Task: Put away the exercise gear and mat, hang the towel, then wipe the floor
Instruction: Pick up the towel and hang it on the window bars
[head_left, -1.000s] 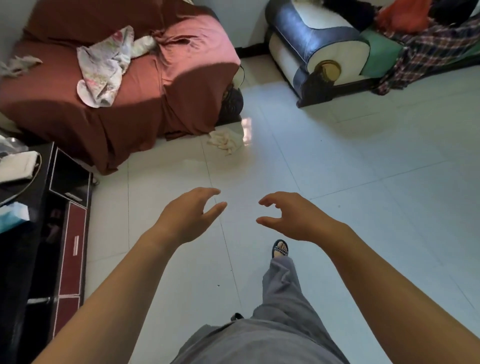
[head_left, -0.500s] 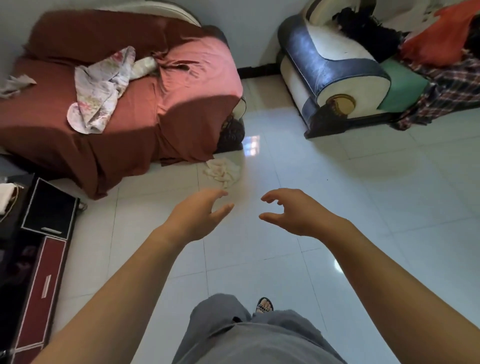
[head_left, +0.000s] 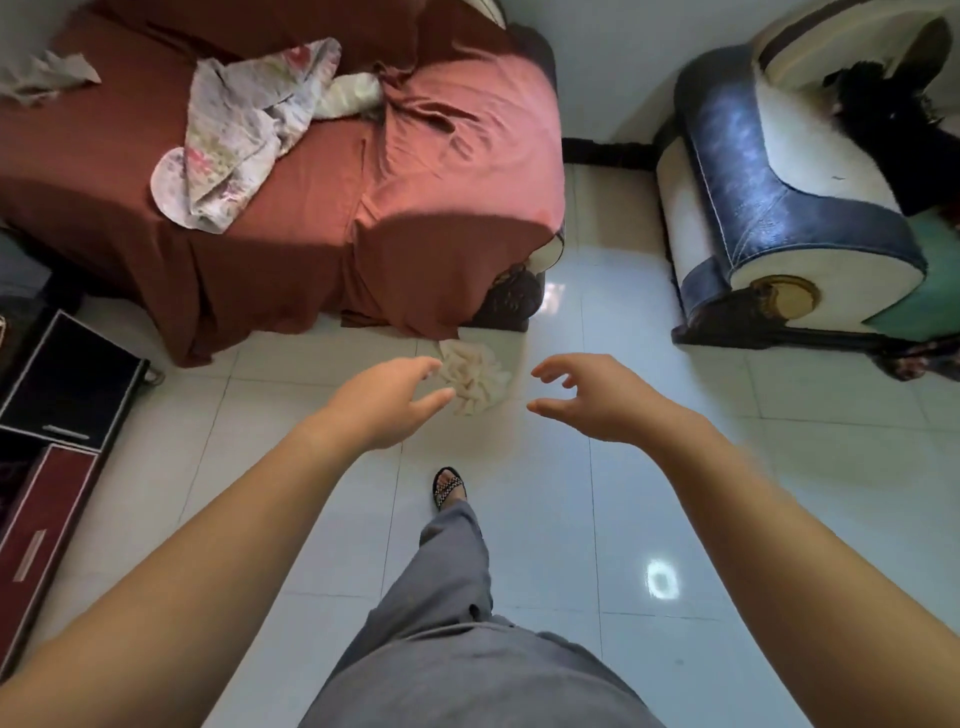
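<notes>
- Left hand (head_left: 387, 402), centre of frame: extended forward, fingers spread and loosely curled, holding nothing. Its fingertips overlap the left edge of the cloth in the picture; contact cannot be confirmed.
- Right hand (head_left: 592, 397), right of centre: extended forward, thumb and fingers apart in a claw shape, holding nothing, clear of the cloth.
- Crumpled cream-coloured cloth (head_left: 475, 382): lies on the glossy white tiled floor (head_left: 675, 493), between the two hands, just below the corner of the sofa.
- Sofa under a rust-red fabric cover (head_left: 311, 208): upper left of frame; a pale floral-print fabric (head_left: 234, 135) lies bunched on its seat.
- Navy and cream leather armchair (head_left: 769, 208): upper right.
- Black sandal (head_left: 448, 486) on one foot, below centre, with a grey trouser leg (head_left: 457, 571) behind it.
</notes>
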